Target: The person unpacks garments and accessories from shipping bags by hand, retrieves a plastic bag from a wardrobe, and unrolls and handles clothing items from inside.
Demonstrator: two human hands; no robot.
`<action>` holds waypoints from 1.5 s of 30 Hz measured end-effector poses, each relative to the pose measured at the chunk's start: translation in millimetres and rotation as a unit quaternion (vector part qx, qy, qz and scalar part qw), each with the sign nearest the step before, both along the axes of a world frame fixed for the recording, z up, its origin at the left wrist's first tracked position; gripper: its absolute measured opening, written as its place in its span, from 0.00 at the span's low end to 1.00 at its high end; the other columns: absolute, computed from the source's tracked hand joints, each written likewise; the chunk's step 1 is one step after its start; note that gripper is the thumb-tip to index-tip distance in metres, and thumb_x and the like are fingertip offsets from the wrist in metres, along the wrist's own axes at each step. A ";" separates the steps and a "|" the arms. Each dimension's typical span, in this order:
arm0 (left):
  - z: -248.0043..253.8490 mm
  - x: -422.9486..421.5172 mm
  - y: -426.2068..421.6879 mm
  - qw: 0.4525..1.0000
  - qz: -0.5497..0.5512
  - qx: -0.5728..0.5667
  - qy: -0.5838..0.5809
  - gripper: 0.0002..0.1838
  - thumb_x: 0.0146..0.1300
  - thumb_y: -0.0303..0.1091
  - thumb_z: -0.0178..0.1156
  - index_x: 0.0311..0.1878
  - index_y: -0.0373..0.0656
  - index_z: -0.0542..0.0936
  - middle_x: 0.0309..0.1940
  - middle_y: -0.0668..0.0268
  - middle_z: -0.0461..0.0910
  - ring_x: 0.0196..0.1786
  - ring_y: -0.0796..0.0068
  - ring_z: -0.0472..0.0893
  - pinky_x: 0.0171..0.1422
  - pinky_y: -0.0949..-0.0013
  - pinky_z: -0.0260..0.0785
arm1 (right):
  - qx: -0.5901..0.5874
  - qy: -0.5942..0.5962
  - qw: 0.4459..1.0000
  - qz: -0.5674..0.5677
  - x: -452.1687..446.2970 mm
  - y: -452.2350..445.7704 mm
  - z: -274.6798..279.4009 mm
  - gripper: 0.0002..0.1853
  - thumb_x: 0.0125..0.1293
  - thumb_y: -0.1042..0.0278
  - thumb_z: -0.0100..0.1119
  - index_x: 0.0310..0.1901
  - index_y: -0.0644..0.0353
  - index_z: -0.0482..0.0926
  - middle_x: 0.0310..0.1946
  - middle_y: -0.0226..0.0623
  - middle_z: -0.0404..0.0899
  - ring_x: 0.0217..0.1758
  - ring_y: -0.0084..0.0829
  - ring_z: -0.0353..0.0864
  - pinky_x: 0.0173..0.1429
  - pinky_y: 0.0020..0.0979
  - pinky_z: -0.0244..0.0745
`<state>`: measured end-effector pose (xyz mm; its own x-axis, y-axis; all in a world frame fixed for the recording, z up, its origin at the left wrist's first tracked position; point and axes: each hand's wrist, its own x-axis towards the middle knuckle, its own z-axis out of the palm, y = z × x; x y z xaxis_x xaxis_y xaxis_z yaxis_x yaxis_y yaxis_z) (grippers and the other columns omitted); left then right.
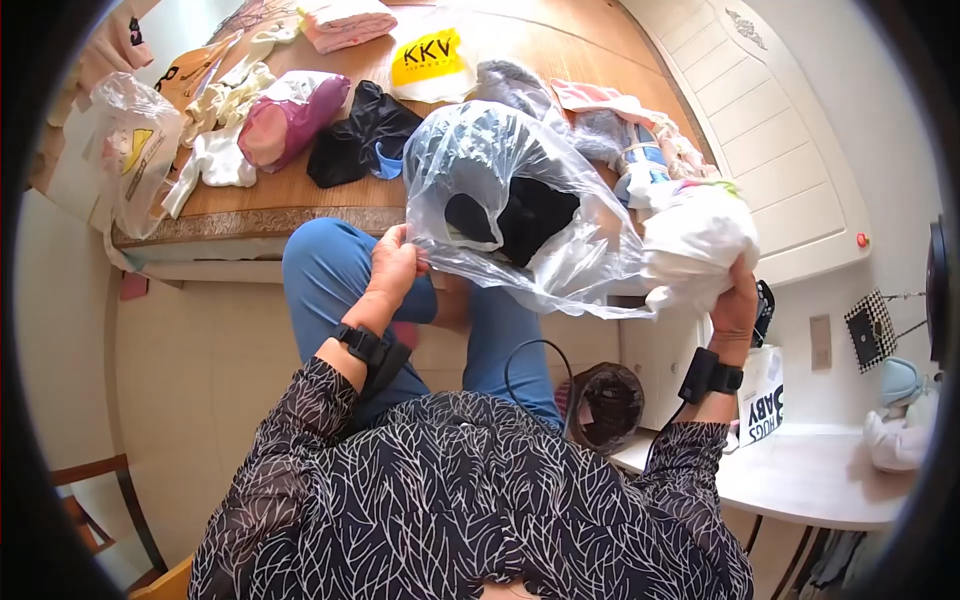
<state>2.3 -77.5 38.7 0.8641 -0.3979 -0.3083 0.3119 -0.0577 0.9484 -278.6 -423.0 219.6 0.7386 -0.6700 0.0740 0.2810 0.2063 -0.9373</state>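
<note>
A large clear plastic bag (590, 245) lies at the bed's near edge with its mouth toward me. Inside it are black cloth (540, 215) and greyish fabric that shows through the plastic. My left hand (397, 262) pinches the left side of the bag's rim. On the right, my right hand (735, 300) is wrapped round a bundle of white cloth (703, 235), held beside the bag's right rim. Whether that hand also grips the plastic is hidden by the bundle. A dark band sits on each wrist.
The bed mat (560, 50) holds black clothing (362, 135), a purple bag (293, 118), a yellow KKV bag (432, 65) and folded pink cloth (345, 22). A waste bin (607, 405) stands below right, near a white table (800, 475). A clear bag (135, 150) is at far left.
</note>
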 end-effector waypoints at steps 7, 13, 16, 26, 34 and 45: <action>47.9 -22.7 -14.2 0.794 -0.025 0.176 -0.581 0.29 0.47 0.28 0.65 0.57 0.43 0.72 0.55 0.56 0.71 0.60 0.57 0.69 0.65 0.57 0.59 | 0.085 -0.020 0.993 -0.082 19.2 -42.1 -20.7 0.23 0.66 0.67 0.56 0.61 0.65 0.70 0.53 0.40 0.77 0.54 0.35 0.77 0.61 0.36 0.73; 48.4 -22.3 -41.1 0.730 -0.177 0.276 -0.599 0.29 0.44 0.42 0.70 0.52 0.45 0.76 0.42 0.63 0.78 0.53 0.63 0.73 0.57 0.60 0.60 | -0.162 0.154 0.968 -0.118 80.4 -87.0 -34.1 0.21 0.63 0.64 0.61 0.55 0.66 0.76 0.47 0.39 0.81 0.49 0.32 0.80 0.54 0.32 0.74; 40.6 -4.1 -50.8 0.692 -0.222 0.320 -0.608 0.15 0.49 0.40 0.67 0.40 0.46 0.80 0.26 0.65 0.79 0.40 0.64 0.79 0.51 0.60 0.61 | -0.375 0.303 0.873 -0.068 122.9 -106.3 -27.3 0.22 0.62 0.60 0.62 0.51 0.70 0.78 0.44 0.43 0.83 0.49 0.35 0.81 0.53 0.33 0.73; 212.9 78.7 -17.4 0.907 -0.202 -0.058 -0.364 0.21 0.72 0.39 0.48 0.66 0.46 0.70 0.38 0.66 0.80 0.20 0.89 0.65 0.29 0.82 0.70 | -0.484 0.184 0.764 0.385 206.0 119.9 -15.1 0.11 0.62 0.71 0.57 0.46 0.64 0.79 0.39 0.37 0.82 0.42 0.30 0.82 0.50 0.29 0.75; 233.1 78.3 9.0 0.860 -0.239 0.153 -0.424 0.16 0.68 0.31 0.55 0.58 0.44 0.78 0.29 0.75 0.78 0.24 0.89 0.69 0.29 0.83 0.66 | -0.527 0.278 0.797 0.099 256.7 40.1 -75.9 0.24 0.60 0.56 0.58 0.53 0.66 0.76 0.46 0.48 0.81 0.52 0.40 0.79 0.59 0.34 0.70; 214.5 60.9 -4.0 0.861 -0.040 0.016 -0.507 0.11 0.65 0.26 0.55 0.49 0.38 0.81 0.31 0.73 0.80 0.34 0.90 0.74 0.38 0.84 0.66 | -0.548 0.275 0.753 0.238 284.2 7.0 -94.0 0.27 0.56 0.50 0.62 0.51 0.63 0.78 0.44 0.48 0.81 0.49 0.39 0.79 0.55 0.33 0.71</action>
